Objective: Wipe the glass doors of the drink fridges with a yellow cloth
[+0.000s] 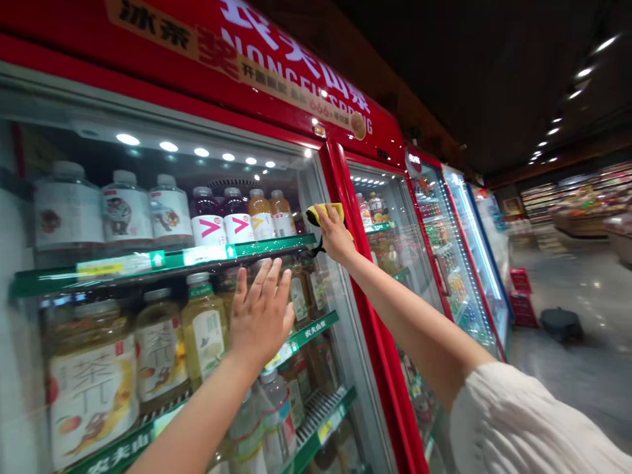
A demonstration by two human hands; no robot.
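My right hand (336, 238) presses a yellow-and-black cloth (339, 209) to the far right part of a drinks cooler's glass door (303, 176).
From where I watch, its fingers are folded over the cloth and clamped on it, up near the red frame (390, 368), with a black end hanging below; a pale sleeve (528, 421) covers my upper arm at near right. My left hand (261, 309) is raised to the left and nearer, fingers straight and slightly apart, before the glass; I cannot tell whether it touches. Behind the door, purple bottles (236, 217) stand on the upper shelf (197, 257), and a large tea bottle (93, 395) sits lower, at near left.
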